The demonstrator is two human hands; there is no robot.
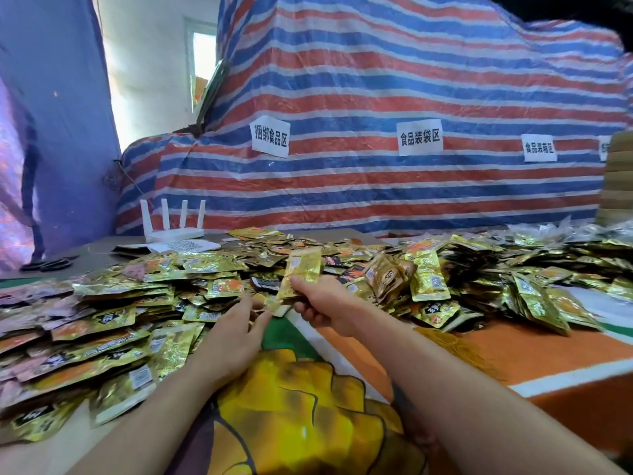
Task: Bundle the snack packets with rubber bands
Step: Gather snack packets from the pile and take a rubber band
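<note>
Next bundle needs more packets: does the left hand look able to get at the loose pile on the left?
Probably yes: the left hand lies right beside the loose pile, nothing between them; the right hand holds the stack.

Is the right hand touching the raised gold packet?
Touching. The head view shows the right hand gripping the gold packet, thumb pressed on its front.
</note>
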